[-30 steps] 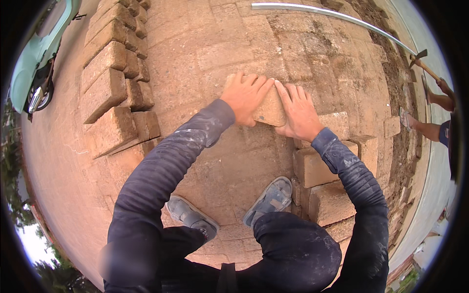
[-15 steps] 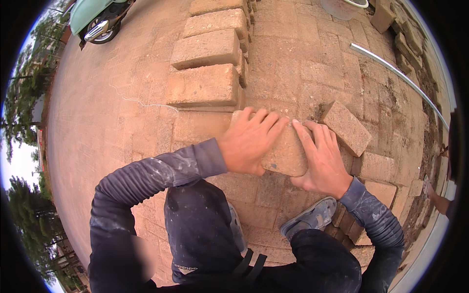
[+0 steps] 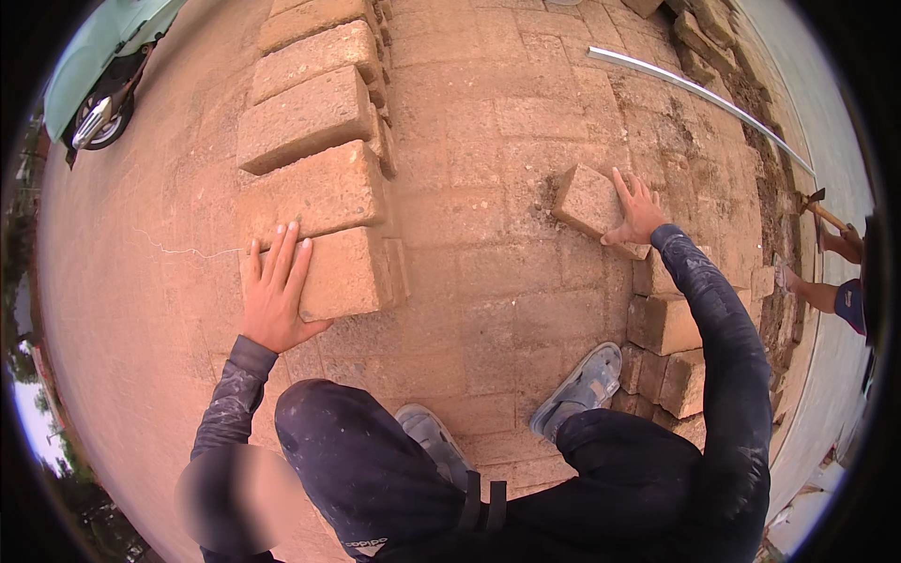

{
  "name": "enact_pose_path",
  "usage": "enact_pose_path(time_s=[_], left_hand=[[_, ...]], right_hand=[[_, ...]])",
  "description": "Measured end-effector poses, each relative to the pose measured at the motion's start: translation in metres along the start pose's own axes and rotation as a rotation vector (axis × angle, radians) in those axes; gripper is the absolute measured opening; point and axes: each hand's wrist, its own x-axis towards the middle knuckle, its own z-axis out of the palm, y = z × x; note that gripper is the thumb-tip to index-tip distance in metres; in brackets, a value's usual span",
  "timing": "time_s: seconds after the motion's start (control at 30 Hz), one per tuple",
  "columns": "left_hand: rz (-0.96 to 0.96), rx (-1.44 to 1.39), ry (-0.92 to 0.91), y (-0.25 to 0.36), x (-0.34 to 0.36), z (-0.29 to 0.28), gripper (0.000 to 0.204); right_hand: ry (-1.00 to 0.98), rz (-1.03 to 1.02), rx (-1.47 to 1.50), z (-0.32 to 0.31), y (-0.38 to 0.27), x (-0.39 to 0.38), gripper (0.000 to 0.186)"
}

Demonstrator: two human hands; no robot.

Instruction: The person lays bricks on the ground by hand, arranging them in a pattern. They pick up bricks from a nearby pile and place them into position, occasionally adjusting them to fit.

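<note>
My left hand (image 3: 277,296) lies with spread fingers on the left end of a tan paving brick (image 3: 345,274). That brick is at the near end of a row of bricks (image 3: 310,192), against the one beyond it. Over to the right, my right hand (image 3: 638,208) spans the right end of a loose, angled brick (image 3: 588,200), thumb on its near side and fingers toward its far side. The loose brick rests on the brick paving (image 3: 479,244); its right end is partly hidden by the hand.
Stacked bricks (image 3: 664,324) stand beside my right shoe (image 3: 582,380). A long metal bar (image 3: 699,91) lies at the far right. Another person's leg (image 3: 812,293) and a hammer-like tool (image 3: 826,214) show at the right edge. A green scooter (image 3: 99,70) stands far left.
The brick held between both hands has moved left to the row's near end. My left hand stays on it, while my right hand has let go and reached the loose brick. The view has shifted.
</note>
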Motion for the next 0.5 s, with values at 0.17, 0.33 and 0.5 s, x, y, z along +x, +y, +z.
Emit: enact_pose_path(time_s=[0.17,0.33,0.5], left_hand=[[-0.042,0.086,0.051,-0.009,-0.021,0.007,0.121],[-0.093,0.019,0.123,-0.006,-0.019,0.011,0.123],[-0.115,0.013,0.103,-0.006,-0.025,0.013,0.122]], right_hand=[[0.055,-0.126,0.134,0.012,-0.027,0.010,0.136],[0.136,-0.079,0.115,0.008,-0.052,-0.020,0.129],[0.054,-0.308,0.189,0.017,-0.145,-0.105,0.126]])
